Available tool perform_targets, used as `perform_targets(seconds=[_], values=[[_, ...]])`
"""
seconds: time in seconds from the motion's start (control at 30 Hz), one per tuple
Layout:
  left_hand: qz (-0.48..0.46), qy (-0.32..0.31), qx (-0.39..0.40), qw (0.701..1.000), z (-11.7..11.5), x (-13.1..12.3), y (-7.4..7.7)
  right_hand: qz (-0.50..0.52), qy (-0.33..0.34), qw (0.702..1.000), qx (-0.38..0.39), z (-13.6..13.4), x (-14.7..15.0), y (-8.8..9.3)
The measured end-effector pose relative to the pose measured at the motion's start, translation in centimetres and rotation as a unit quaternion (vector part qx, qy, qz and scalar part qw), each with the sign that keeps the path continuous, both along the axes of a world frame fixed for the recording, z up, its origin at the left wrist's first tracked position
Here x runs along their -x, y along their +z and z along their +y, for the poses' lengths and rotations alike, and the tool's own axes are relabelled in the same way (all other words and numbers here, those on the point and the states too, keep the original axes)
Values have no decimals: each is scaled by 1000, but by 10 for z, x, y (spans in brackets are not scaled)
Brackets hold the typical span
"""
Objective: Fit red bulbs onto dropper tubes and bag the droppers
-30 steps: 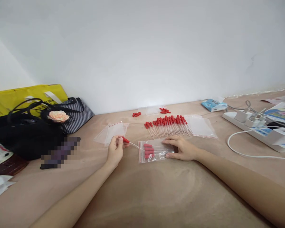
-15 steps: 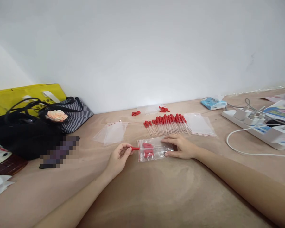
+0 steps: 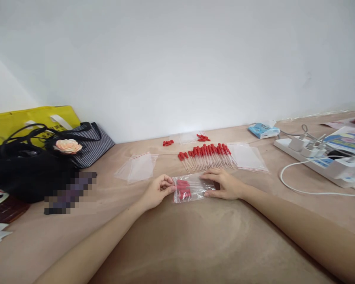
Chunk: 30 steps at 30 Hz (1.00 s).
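Observation:
A clear zip bag lies flat on the table in front of me, with several glass droppers inside. Their red rubber bulbs point left and their thin tubes point right. My left hand is closed at the bag's left, zip end, thumb and fingers pinching its edge. At the opposite end my right hand grips the bag, its thumb on the near side and its fingers on the far side. Just beyond, a row of red-topped droppers lies side by side, tubes toward me.
Flat zip bags lie in one pile at left and another pile at right. Loose red bulbs are near the wall. A power strip with cables, a tissue pack and a black bag flank them.
The dropper my left hand held by its red bulb has slid right, fully into the bag. My left hand has followed to the bag's edge; the right hand stays on its end.

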State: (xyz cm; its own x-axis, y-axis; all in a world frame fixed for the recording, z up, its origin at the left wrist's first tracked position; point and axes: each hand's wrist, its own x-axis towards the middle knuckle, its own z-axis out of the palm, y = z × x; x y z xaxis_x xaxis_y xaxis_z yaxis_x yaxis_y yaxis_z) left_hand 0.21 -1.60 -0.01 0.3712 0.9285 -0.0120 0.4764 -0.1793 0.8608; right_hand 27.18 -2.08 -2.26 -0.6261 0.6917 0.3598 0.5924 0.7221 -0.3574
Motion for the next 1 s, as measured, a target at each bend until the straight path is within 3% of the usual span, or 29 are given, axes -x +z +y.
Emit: perform_targets(seconds=[0.17, 0.33, 0.7, 0.87, 1.0], values=[[18, 41, -68, 997, -3, -5, -10, -3, 4, 1000, -4, 1, -1, -1], [31, 47, -90, 994, -10, -8, -9, 1, 3, 1000, -7, -1, 0, 0], [114, 3, -137, 984, -18, -5, -3, -7, -12, 1000, -22, -3, -4, 2], [121, -44, -161, 979, -17, -5, -3, -15, -29, 999, -36, -4, -4, 3], [100, -8, -144, 984, -19, -6, -2, 1, -20, 998, -62, -2, -3, 0]])
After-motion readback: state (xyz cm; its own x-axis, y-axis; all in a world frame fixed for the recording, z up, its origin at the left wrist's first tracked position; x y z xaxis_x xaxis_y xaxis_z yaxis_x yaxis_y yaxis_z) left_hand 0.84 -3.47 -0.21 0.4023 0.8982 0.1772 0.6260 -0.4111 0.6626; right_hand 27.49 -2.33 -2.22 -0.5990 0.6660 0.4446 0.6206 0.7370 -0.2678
